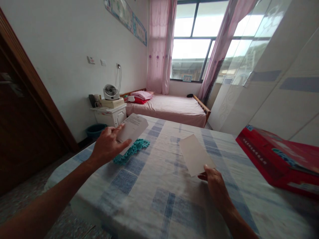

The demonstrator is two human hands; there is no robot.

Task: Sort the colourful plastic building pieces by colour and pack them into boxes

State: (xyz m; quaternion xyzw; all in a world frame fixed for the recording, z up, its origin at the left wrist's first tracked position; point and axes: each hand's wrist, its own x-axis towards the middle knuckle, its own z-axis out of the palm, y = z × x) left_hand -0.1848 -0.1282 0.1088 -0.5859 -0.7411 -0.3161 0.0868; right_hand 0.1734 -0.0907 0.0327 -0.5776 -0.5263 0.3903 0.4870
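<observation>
My left hand (108, 143) is closed on a folded white sheet of paper with faint print (133, 127), held above the left side of the table. Just beyond that hand a teal crocheted piece (134, 150) lies on the cloth. My right hand (215, 181) pinches the near edge of a plain white envelope-like paper (194, 154), holding it slightly above the middle of the table. Both papers are tilted and apart from each other.
The table wears a white and blue checked cloth (159, 199). A red box (276, 159) sits at its right edge. Behind are a pink bed (171, 108), a white nightstand with a fan (111, 113), a teal bin (96, 130), a wardrobe at right, a brown door at left.
</observation>
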